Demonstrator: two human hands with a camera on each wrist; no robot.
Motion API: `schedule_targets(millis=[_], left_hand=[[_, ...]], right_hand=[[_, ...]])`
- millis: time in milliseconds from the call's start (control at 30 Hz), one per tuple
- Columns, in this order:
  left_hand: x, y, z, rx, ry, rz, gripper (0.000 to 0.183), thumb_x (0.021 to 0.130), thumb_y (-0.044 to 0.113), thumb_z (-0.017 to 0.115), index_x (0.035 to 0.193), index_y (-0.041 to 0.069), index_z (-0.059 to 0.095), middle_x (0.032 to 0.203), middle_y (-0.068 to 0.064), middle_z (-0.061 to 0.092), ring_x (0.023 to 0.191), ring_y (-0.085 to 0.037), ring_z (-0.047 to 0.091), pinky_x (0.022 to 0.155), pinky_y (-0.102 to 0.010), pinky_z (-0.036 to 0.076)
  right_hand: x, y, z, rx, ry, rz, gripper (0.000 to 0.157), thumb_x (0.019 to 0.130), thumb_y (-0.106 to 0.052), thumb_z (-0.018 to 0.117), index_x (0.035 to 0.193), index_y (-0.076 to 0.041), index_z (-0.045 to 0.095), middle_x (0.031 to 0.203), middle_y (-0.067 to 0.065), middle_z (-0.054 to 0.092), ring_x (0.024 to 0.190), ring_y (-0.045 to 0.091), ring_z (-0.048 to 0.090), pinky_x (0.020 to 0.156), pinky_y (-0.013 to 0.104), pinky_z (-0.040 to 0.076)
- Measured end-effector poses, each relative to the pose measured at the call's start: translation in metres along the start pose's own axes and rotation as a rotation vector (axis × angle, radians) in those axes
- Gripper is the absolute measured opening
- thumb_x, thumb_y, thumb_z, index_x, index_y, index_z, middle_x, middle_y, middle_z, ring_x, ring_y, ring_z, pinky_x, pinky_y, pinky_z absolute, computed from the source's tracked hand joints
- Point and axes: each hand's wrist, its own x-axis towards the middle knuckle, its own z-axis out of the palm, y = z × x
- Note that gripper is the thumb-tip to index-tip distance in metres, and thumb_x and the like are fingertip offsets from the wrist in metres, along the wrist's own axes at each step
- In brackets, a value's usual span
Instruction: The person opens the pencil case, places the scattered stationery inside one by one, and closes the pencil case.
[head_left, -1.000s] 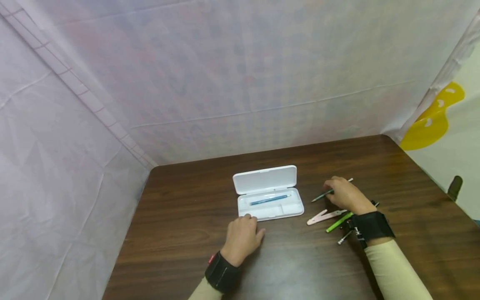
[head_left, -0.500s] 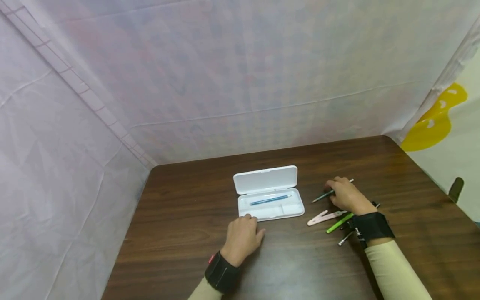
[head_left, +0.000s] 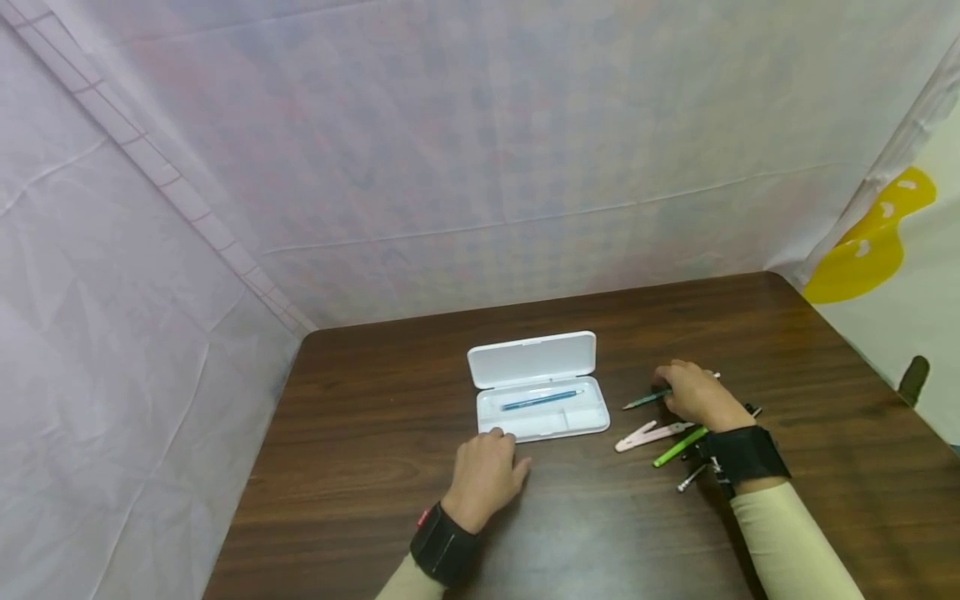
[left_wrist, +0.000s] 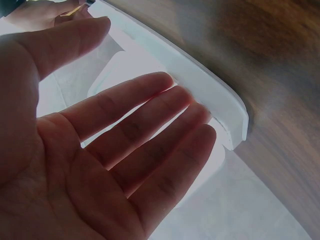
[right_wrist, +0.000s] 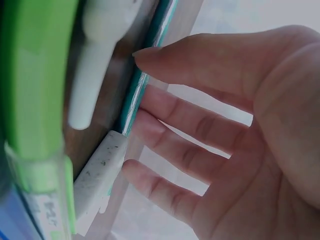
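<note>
A green pencil (head_left: 647, 400) lies on the table to the right of the white pencil case (head_left: 481, 419). My right hand (head_left: 693, 392) pinches it, thumb on one side and fingertips on the other in the right wrist view, where the pencil (right_wrist: 131, 107) looks teal. A white eraser (right_wrist: 100, 177) sits close beside it there. My left hand (head_left: 483, 477) rests with fingertips at the case's front edge; in the left wrist view its fingers are extended and hold nothing. The case stands with its lid raised, and a blue pencil (head_left: 542, 400) lies inside.
Nearer me than the right hand lie a pink drawing compass (head_left: 651, 434), a bright green marker (head_left: 678, 447) and a thin silver-ended item (head_left: 690, 477). My right wrist partly covers this group. White cloth (head_left: 487, 167) hangs behind the brown table (head_left: 360, 483).
The right hand has shifted slightly right and toward me. The green pencil has turned a little, its far end coming nearer. The left hand and the pencil case stay put.
</note>
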Motion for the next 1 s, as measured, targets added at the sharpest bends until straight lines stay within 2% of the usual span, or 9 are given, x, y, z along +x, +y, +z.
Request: schedule_targets(millis=[200,333,433,667,1000], left_hand=[[-0.0005,0.0014,-0.001,0.0,0.005,0.005,0.034,0.076,0.039,0.072,0.069,0.006,0.067,0.064,-0.005,0.061,0.052,-0.018,0.057,0.042,-0.033,0.046],[-0.0001,0.0014,-0.0013,0.0,0.004,0.003,0.034,0.077,0.039,0.072,0.069,0.006,0.067,0.064,-0.004,0.061,0.052,-0.018,0.056,0.042,-0.033,0.045],[0.0002,0.0011,-0.0011,-0.002,0.003,0.001,0.034,0.077,0.039,0.072,0.069,0.007,0.067,0.064,-0.004,0.061,0.052,-0.018,0.056,0.042,-0.033,0.045],[0.0005,0.0004,-0.0009,-0.005,0.002,0.0,0.034,0.077,0.039,0.072,0.068,0.007,0.066,0.063,-0.004,0.06,0.051,-0.017,0.055,0.041,-0.032,0.045],[-0.0001,0.0008,-0.0013,-0.006,-0.006,-0.001,0.034,0.077,0.039,0.071,0.068,0.006,0.067,0.064,-0.005,0.061,0.052,-0.018,0.056,0.042,-0.032,0.045]], right_hand=[[0.0005,-0.0022,-0.0007,-0.013,-0.018,0.025,0.021,0.069,0.005,0.063,0.089,0.0,0.066,0.089,0.02,0.067,0.087,0.04,0.061,0.074,0.061,0.046],[0.0003,-0.0035,-0.0004,-0.03,-0.015,0.01,0.013,0.067,0.001,0.067,0.077,-0.006,0.063,0.077,0.012,0.063,0.074,0.031,0.059,0.066,0.058,0.046],[-0.0009,-0.0042,0.0001,-0.051,-0.01,0.008,0.014,0.065,-0.001,0.068,0.072,-0.009,0.059,0.075,0.009,0.058,0.074,0.031,0.055,0.064,0.056,0.043],[-0.0011,-0.0038,0.0023,-0.035,-0.061,0.069,0.016,0.066,-0.005,0.069,0.074,-0.012,0.057,0.082,0.009,0.053,0.083,0.036,0.05,0.068,0.054,0.035],[-0.0017,-0.0058,0.0032,-0.033,-0.061,0.06,0.016,0.069,-0.004,0.067,0.079,-0.011,0.057,0.087,0.012,0.055,0.088,0.041,0.049,0.071,0.057,0.035]])
